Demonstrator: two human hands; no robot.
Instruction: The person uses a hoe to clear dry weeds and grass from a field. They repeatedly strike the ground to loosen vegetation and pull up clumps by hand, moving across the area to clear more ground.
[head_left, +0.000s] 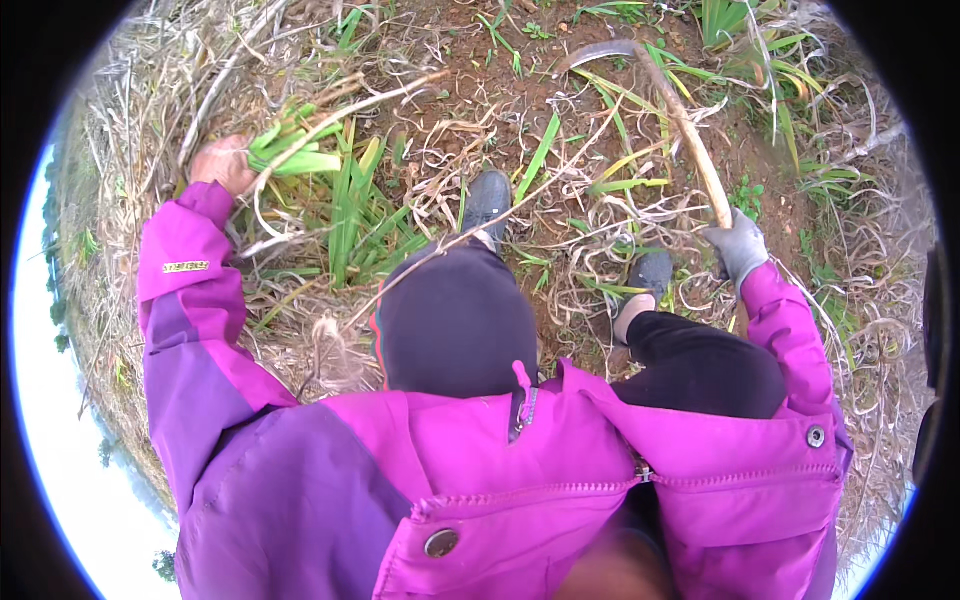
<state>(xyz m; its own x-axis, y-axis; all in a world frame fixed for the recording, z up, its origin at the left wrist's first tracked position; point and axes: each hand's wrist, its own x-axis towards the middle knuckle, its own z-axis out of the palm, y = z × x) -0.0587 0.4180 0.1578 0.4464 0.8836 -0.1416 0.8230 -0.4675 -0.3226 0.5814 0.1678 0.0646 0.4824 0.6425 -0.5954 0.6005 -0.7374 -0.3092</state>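
My bare left hand (223, 163) is closed around a bunch of cut green leaves (296, 154) at the left. Dry stalks lie across and beside that bunch. In my right hand (739, 244), which wears a grey glove, is the wooden handle (694, 146) of a sickle. Its curved metal blade (600, 51) points to the left, low over the soil at the top. Between my left hand and my shoes grows a clump of upright green blade-like leaves (352, 214).
Reddish-brown soil (450, 45) is strewn with withered leaves and loose green ones. A long dry stalk (480, 225) slants across my knee. My dark shoes (487, 199) stand on the ground. More green leaves (720, 22) grow at the upper right. Dense dry grass (112, 187) covers the left side.
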